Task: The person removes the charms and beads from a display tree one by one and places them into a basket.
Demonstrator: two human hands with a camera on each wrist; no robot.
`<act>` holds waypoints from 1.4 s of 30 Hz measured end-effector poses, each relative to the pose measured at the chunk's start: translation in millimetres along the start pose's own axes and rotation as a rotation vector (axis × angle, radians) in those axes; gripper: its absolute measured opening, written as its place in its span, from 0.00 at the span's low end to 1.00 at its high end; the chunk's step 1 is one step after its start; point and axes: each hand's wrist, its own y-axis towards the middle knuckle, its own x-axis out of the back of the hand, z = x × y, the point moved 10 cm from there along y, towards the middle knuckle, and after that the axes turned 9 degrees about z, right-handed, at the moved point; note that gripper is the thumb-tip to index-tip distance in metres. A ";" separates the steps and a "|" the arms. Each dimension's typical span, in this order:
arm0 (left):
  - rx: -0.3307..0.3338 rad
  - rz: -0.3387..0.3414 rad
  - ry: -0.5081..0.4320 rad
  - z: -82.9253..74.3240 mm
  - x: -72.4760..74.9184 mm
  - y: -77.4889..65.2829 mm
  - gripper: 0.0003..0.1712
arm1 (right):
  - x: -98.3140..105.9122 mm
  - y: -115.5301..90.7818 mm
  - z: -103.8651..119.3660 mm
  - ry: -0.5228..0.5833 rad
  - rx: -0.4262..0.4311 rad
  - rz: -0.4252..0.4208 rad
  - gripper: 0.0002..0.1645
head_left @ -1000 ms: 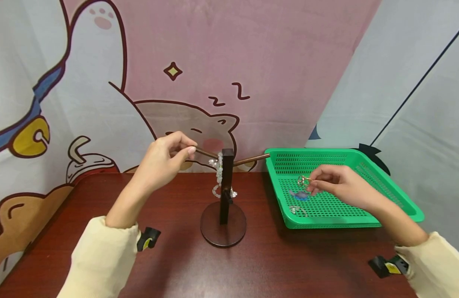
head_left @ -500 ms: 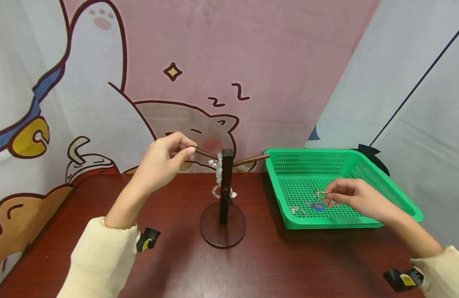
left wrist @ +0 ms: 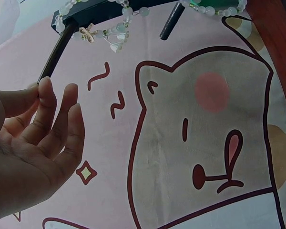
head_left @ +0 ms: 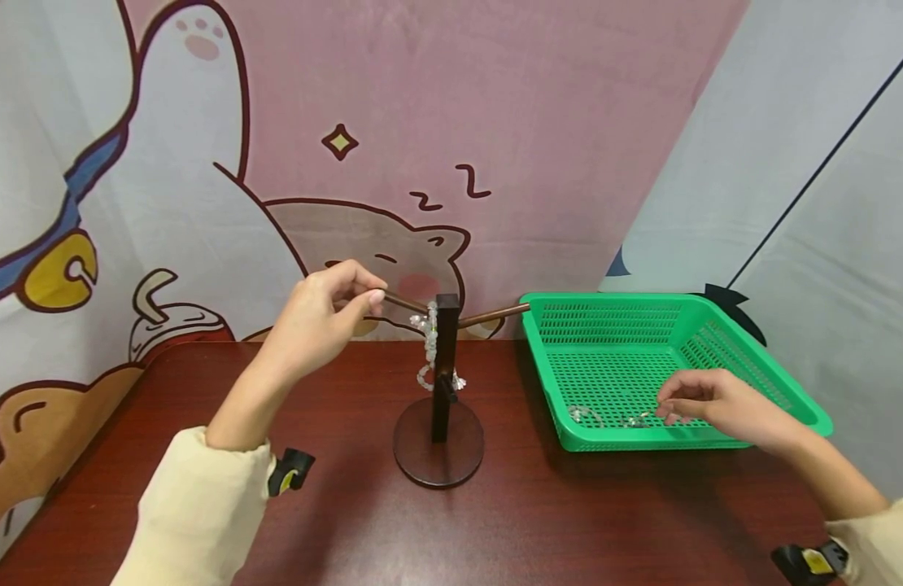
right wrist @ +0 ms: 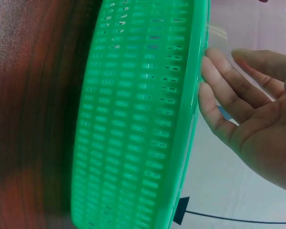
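My left hand (head_left: 323, 317) pinches the end of a brown rod (head_left: 406, 301) on a dark wooden jewelry stand (head_left: 447, 350). A bracelet (head_left: 431, 334) of pale beads hangs from that rod beside the post; in the left wrist view it shows white flower charms and a gold bow (left wrist: 86, 34). Lower on the stand hangs another beaded bracelet (head_left: 425, 377). My right hand (head_left: 715, 399) is low over the green basket (head_left: 550, 391), thumb and fingers apart in the right wrist view. Just beyond its fingertips lies a small bracelet (head_left: 638, 420) with clear and gold parts, partly hidden.
Left of it in the basket lies another clear bracelet (head_left: 585, 415). The stand's right rod (head_left: 494, 314) reaches toward the basket's rim. A cartoon-printed curtain (head_left: 554, 163) hangs behind the reddish-brown table (head_left: 334, 505). Bluish bits show through the basket's slotted wall in the right wrist view.
My right hand has moved right and down with the bracelet, which now lies low near the basket's front wall, its blue part out of sight in the head view. My left hand stays put.
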 end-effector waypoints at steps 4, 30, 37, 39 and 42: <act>-0.006 -0.001 0.003 -0.8 0.0 0.1 0.04 | 0.0 -0.5 -0.1 0.009 0.017 0.011 0.07; -0.002 0.007 -0.009 0.8 -0.6 1.2 0.04 | -5.8 26.4 33.5 0.028 -0.032 0.011 0.12; -0.006 0.008 -0.003 0.5 -1.0 1.5 0.04 | -11.4 38.6 48.3 0.037 -0.021 0.038 0.11; -0.007 0.007 -0.003 0.3 -1.0 1.4 0.04 | -13.2 42.5 52.7 0.042 -0.014 0.046 0.11; -0.007 0.009 -0.003 0.1 -1.1 1.3 0.04 | -16.3 48.7 58.8 0.047 -0.002 0.056 0.11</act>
